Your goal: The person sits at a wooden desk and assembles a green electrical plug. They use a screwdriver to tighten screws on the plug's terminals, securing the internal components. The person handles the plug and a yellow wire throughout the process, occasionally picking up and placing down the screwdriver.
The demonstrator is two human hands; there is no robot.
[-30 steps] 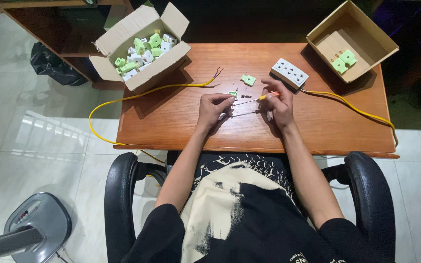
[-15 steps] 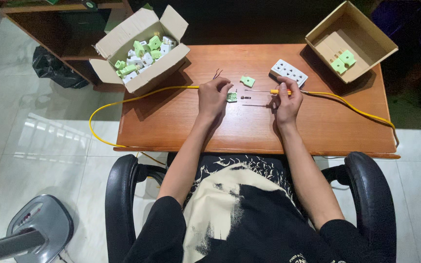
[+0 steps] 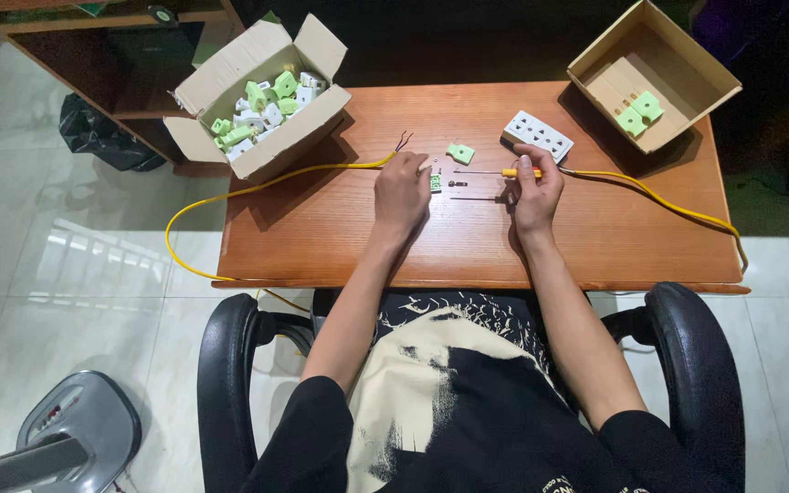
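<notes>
On the wooden surface [image 3: 340, 228], the left hand [image 3: 401, 192] rests fingers curled on a small green part [image 3: 436, 183], the right hand [image 3: 535, 187] grips a yellow-handled screwdriver [image 3: 495, 172], with the white socket plate [image 3: 538, 136] lying just beyond, seemingly unassembled.

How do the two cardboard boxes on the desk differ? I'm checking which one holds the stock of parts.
The left box is heaped with many green and white parts; the right box holds only two green pieces. The left box overhangs the desk's back left corner, the right box the back right corner. Both are open brown cardboard.
</notes>
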